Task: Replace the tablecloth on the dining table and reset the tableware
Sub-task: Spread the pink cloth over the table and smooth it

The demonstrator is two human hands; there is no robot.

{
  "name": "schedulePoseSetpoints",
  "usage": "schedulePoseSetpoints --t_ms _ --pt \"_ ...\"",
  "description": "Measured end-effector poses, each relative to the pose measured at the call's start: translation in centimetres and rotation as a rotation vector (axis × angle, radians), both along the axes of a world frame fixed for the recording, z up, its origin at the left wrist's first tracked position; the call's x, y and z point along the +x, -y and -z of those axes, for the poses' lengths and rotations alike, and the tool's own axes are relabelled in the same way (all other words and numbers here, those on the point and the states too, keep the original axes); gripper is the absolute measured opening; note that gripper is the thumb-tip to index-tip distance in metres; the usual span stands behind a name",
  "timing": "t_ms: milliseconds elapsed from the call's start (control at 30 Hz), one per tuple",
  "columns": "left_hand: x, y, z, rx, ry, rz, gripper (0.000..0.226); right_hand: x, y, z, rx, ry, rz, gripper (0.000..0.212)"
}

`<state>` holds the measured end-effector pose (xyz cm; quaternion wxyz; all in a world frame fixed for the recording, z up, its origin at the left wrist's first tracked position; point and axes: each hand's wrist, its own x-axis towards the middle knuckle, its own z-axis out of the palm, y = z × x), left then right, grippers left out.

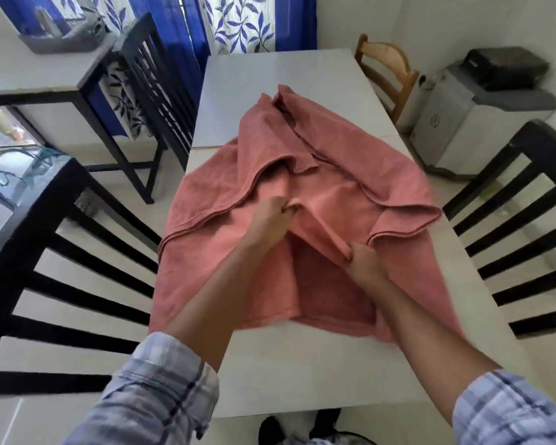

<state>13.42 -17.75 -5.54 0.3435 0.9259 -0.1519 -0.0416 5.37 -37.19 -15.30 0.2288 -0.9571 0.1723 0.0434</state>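
**Q:** Head view. How many cloths, and where?

**A:** One. A single salmon-pink tablecloth (334, 162) lies bunched in loose, overlapping folds on the middle of the white dining table (270, 75). The table's far end and near edge are bare. On the table's left side the cloth reaches the edge.

**Q:** How many hands, and in what state?

**A:** Two, both on the cloth and slightly apart. The left hand (270, 220) pinches a raised ridge of fabric with curled fingers. The right hand (363, 261), nearer the table's near edge, grips the lower end of the same ridge. Two plaid sleeves are rolled up the forearms, the left sleeve (154, 390) and the right sleeve (511, 409).

**Q:** Seating count?

**A:** Four chairs. Three are black with slatted backs: the near-left chair (45, 284), the far-left chair (154, 88) and the right chair (527, 220). One wooden chair (389, 69) stands at the table's far right corner.

**Q:** Other items?

**A:**
- One side table (29, 75) stands to the left of the dining table and carries one grey tray (65, 40).
- One pale printer (482, 123) stands beyond the right chair, with one black device (507, 69) on top of it.
- Blue leaf-print curtains (238, 24) hang behind the table's far end.
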Motion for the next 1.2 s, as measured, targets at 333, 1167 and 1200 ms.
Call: schedulePoseSetpoints --t_ms 333,1167,1200 --pt "0.9 -5.4 0.5 0.430 0.110 -0.092 0.024 2.2 4.1 -14.9 0.006 0.570 0.553 0.035" --pt "5.5 -2.0 -11.8 -0.388 0.308 -0.320 0.031 6.5 -1.6 -19.4 0.895 0.767 0.417 0.027" --pt "5.4 -1.1 -12.4 -0.421 0.301 -0.273 0.032 6.5 -2.6 -19.6 0.996 0.724 0.321 0.019"
